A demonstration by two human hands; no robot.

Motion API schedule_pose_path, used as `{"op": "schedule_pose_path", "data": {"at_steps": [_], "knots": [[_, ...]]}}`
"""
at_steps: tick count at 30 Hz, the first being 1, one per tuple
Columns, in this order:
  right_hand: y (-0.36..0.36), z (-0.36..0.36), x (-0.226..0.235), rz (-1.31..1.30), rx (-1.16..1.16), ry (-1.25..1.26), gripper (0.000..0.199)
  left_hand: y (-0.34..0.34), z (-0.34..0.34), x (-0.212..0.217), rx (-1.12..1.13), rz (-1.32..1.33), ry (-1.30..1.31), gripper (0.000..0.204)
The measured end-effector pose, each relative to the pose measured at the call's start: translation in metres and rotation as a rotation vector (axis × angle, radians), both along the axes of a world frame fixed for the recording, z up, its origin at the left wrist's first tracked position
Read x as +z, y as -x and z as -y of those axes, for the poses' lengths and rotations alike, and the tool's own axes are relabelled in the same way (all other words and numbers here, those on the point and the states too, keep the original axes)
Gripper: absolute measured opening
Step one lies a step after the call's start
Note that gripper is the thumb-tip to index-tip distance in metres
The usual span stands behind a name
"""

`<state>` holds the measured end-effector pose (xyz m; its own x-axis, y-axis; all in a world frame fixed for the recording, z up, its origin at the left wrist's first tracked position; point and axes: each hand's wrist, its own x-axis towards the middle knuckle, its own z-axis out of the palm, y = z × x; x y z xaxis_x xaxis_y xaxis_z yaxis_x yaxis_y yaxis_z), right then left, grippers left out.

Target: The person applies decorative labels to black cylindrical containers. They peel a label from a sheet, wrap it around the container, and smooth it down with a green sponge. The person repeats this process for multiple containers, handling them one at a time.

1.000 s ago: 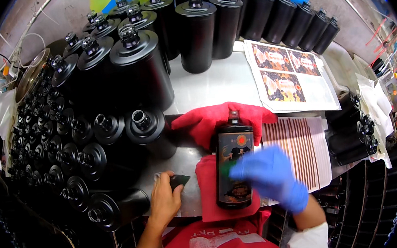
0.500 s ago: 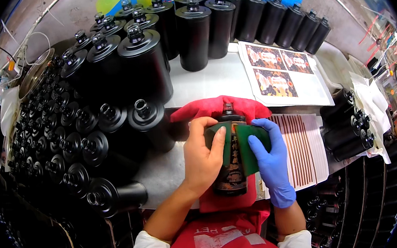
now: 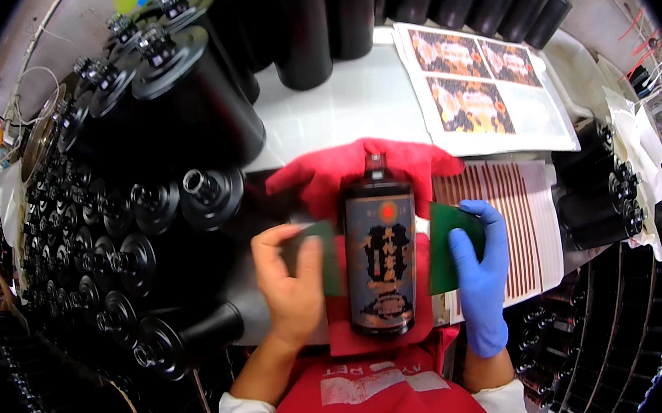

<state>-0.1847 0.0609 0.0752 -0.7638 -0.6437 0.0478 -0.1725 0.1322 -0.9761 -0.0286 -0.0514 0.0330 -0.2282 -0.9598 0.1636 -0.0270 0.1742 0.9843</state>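
Observation:
A black bottle [image 3: 382, 257] with a printed decorative label on its front lies on a red cloth [image 3: 320, 179], its neck pointing away from me. To its left, my bare left hand [image 3: 290, 278] pinches a green squeegee card [image 3: 326, 259] between thumb and fingers. My right hand [image 3: 481, 272], in a blue glove, grips a second green squeegee card [image 3: 445, 247] on the bottle's right side. Both cards stand apart from the bottle's label, and part of each is hidden by the fingers.
Black bottles [image 3: 193, 100] stand along the back, and many more crowd the left side. A sheet with colourful labels [image 3: 462, 82] lies at the back right, above a sheet of narrow brown strips [image 3: 508, 229]. More black bottles [image 3: 599, 216] lie at the far right.
My hands have moved apart, drawing the two green cards off the bottle to either side, so its label front is now uncovered. The view has tilted nearer to the bottle.

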Motion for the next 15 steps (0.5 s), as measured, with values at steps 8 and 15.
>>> {"op": "schedule_pose_path", "data": {"at_steps": [8,15], "knots": [[-0.002,-0.014,-0.046,0.423,0.049,0.09,0.031,-0.004,-0.011,-0.024,-0.127,0.021,-0.024,0.021],[-0.015,-0.02,-0.006,-0.057,0.004,-0.032,0.027,-0.021,-0.02,0.001,-0.063,0.081,0.107,0.023]]}}
